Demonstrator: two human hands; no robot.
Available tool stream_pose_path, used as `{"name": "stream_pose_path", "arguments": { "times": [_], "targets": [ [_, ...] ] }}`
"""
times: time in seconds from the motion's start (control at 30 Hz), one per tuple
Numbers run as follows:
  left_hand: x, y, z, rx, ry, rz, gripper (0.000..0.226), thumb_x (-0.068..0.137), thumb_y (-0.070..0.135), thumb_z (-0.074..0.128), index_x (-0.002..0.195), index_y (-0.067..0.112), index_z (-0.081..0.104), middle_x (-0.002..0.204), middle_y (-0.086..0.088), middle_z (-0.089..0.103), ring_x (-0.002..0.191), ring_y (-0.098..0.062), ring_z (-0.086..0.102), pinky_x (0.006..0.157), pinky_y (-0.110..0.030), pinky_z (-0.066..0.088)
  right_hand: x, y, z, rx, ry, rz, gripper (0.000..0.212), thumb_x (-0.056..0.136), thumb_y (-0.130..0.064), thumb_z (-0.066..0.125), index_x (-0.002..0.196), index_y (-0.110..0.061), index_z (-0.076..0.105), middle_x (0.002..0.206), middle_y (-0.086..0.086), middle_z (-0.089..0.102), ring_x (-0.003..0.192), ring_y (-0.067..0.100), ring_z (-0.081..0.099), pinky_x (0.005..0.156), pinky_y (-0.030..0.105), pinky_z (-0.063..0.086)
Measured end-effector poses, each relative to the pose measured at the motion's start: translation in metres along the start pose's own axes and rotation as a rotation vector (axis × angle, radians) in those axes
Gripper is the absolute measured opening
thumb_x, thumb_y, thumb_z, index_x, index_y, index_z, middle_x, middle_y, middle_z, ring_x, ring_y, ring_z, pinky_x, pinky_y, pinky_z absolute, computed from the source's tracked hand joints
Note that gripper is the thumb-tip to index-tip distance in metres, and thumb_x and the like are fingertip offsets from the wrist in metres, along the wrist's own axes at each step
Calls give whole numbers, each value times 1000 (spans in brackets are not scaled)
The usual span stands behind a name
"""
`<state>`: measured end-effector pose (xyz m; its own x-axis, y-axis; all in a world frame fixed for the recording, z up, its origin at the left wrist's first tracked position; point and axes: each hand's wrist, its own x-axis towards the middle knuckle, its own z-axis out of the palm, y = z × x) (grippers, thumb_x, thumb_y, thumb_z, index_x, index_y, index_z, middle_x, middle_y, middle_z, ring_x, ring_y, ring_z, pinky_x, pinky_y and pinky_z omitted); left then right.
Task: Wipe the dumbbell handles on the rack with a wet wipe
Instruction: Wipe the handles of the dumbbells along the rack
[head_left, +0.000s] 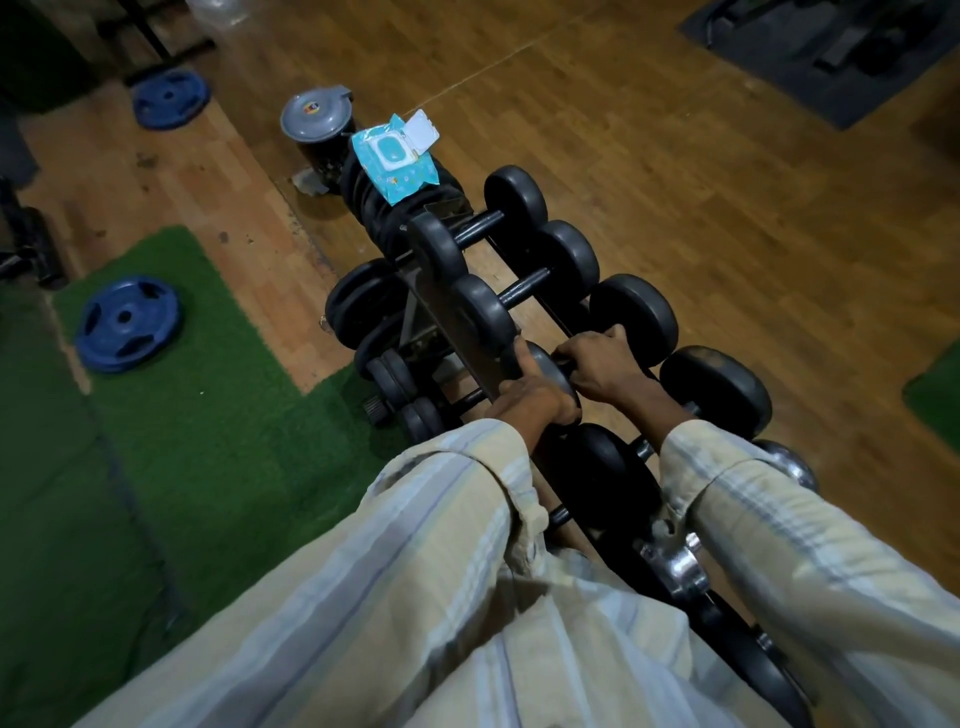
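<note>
On the left, the left hand (535, 395) curls over the near-left head of the third dumbbell (636, 317) on the rack (447, 306), steadying it. Its handle runs left-near to right-far, and the right hand (605, 366) is wrapped around it; no wipe is visible inside. The wipe pack (395, 161) lies open at the far end.

Left arm: I have it reaching forward from the near edge, striped sleeve (363, 545) down to the wrist.
Left hand (535, 397): knuckles up, fingers curled down and closed around something I cannot make out.
Right arm: reaching forward beside the left, sleeve to the wrist.
Right hand (605, 364): back up, fingers curled in a closed grip, just right of my left hand.
</note>
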<state>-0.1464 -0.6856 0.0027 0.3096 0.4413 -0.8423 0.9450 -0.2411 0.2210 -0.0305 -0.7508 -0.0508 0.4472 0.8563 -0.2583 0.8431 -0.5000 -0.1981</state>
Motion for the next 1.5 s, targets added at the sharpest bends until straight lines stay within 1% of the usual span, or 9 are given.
{"name": "stream_pose_path", "arguments": {
  "times": [0.3, 0.43, 0.57, 0.8, 0.93, 1.03, 1.13, 1.33, 1.5],
  "targets": [
    [-14, -2, 1, 13, 81, 13, 135, 85, 35, 78, 148, 31, -41, 148, -22, 37, 124, -40, 52, 98, -49, 43, -29, 0, 0, 312, 67, -186, 19, 68, -5, 59, 79, -20, 65, 78, -7, 59, 74, 18, 57, 61, 44, 50],
    [-18, 2, 13, 47, 218, 33, 132, 83, 35, 76, 151, 25, -37, 134, -23, 54, 113, -43, 61, 93, -57, 51, -39, -1, 1, 314, 109, -140, 34, 70, -3, 59, 91, -27, 71, 79, -7, 63, 83, 20, 58, 63, 37, 48],
    [-17, -4, 22, 94, 369, 65, 125, 84, 38, 77, 156, 24, -25, 126, -19, 64, 109, -39, 65, 92, -54, 52, -52, 3, -2, 369, 87, 11, 58, 71, 6, 59, 114, -30, 76, 104, -9, 77, 103, 14, 68, 77, 35, 57],
    [-48, -19, 32, 75, 541, 207, 100, 85, 42, 69, 160, 21, 6, 116, -13, 67, 102, -35, 67, 78, -38, 53, -85, 11, -11, 487, 183, 165, 38, 90, 3, 58, 116, -16, 77, 122, 0, 74, 115, 19, 66, 86, 35, 54],
    [-69, -21, 47, 21, 521, 295, 99, 83, 55, 67, 156, 18, 10, 121, -15, 60, 104, -37, 65, 73, -38, 48, -101, 10, -10, 525, 221, 186, 33, 92, 0, 59, 112, -19, 78, 114, 0, 76, 105, 20, 69, 77, 31, 51],
    [-77, -23, 52, 2, 433, 363, 111, 76, 59, 75, 154, 14, 11, 131, -17, 48, 112, -38, 61, 80, -40, 51, -112, 8, -9, 586, 251, 231, 14, 98, -23, 64, 101, -23, 78, 90, -5, 76, 81, 12, 69, 69, 33, 55],
    [-84, -31, 55, 35, 404, 403, 115, 67, 63, 83, 148, 12, 19, 132, -15, 46, 112, -37, 62, 83, -42, 53, -127, 6, -7, 578, 262, 283, 17, 98, -23, 62, 106, -20, 78, 92, -2, 75, 86, 14, 67, 71, 30, 50],
    [-92, -42, 60, 106, 410, 482, 93, 72, 56, 84, 139, 10, 38, 130, -13, 50, 111, -36, 63, 81, -42, 53, -159, 1, -5, 573, 290, 396, 16, 98, -30, 62, 103, -25, 77, 80, -7, 72, 79, 11, 68, 66, 29, 47],
    [-95, -50, 63, 120, 376, 568, 74, 82, 45, 79, 136, 7, 46, 132, -12, 47, 113, -35, 60, 82, -42, 53, -178, -13, -9, 518, 304, 409, 18, 99, -21, 59, 104, -18, 77, 91, 0, 74, 84, 15, 67, 64, 27, 46]
  ]
}}
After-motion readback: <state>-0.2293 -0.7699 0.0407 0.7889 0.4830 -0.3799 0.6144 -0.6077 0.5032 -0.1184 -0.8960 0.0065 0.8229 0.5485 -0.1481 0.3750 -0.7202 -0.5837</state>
